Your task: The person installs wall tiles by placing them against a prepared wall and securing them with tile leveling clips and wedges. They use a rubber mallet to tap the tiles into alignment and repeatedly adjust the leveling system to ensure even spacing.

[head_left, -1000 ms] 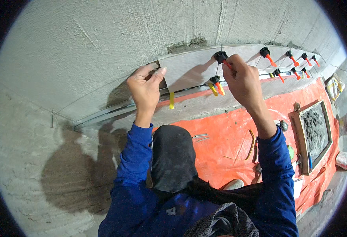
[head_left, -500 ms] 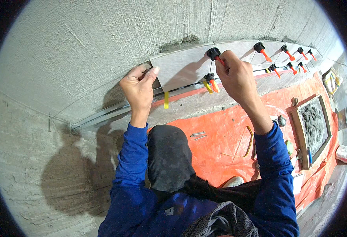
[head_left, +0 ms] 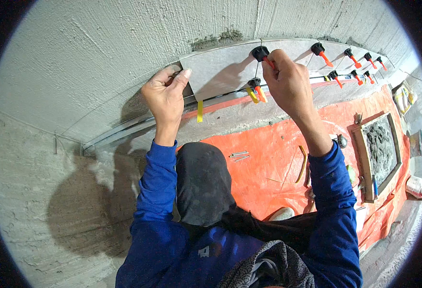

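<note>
A rough grey plastered wall (head_left: pixel 100 57) fills most of the view, and an orange tarp (head_left: pixel 268 144) covers the floor below it. Low on the wall sits a row of pale grey tiles, resting on a metal rail (head_left: pixel 124 129) that runs along the wall.

The nearest tile (head_left: pixel 220 72) is smooth and light grey, with a lump of grey mortar (head_left: pixel 218 38) showing above its top edge. The left hand (head_left: pixel 165 98) grips the tile's left edge, fingers curled over the corner, thumb pressed on the face. The right hand (head_left: pixel 287 84) is closed on a black cap with an orange-red stem (head_left: pixel 261 53) at the top joint between this tile and the next. A second black clip with yellow and orange wedges (head_left: pixel 255 89) sits at the bottom of the same joint. A yellow wedge (head_left: pixel 200 110) hangs under the tile near the left hand. More black and orange clips (head_left: pixel 352 60) stand along the joints farther right.

On the tarp lie a few nails (head_left: pixel 238 155), a curved yellow tool (head_left: pixel 302 163) and a wooden-framed tray of dark mortar (head_left: pixel 379 149). At the far right edge a white bag (head_left: pixel 416 186) lies on the floor.
</note>
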Tool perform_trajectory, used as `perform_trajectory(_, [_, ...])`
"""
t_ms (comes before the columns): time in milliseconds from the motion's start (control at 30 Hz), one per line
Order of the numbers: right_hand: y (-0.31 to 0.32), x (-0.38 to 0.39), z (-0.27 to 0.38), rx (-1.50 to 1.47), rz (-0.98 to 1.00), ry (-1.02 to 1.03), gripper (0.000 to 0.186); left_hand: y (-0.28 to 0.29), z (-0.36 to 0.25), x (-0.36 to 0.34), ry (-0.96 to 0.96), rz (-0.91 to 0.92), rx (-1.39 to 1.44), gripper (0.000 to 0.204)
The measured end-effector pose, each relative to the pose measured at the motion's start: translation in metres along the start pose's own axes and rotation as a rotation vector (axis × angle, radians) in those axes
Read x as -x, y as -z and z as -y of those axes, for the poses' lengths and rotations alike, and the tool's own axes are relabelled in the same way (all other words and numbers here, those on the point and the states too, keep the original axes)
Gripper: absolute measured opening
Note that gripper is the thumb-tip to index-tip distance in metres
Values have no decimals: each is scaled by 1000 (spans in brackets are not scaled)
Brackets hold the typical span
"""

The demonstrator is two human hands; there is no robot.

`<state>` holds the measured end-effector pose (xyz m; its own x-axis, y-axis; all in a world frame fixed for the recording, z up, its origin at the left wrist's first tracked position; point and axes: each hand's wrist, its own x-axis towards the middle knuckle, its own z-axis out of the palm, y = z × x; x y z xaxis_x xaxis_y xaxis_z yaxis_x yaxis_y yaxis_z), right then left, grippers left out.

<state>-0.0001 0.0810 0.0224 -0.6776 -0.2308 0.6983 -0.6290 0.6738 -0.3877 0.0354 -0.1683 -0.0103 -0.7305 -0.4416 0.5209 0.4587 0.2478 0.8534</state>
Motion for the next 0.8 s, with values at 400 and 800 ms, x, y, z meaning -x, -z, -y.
perform_trajectory(400, [15,3,-3,-50,153,-61,21,23,-4,24,-118,-22,-276,18])
perform_trajectory(800, [33,-2,-3,-95,310,-123,30,36,3,37,79,312,-506,37])
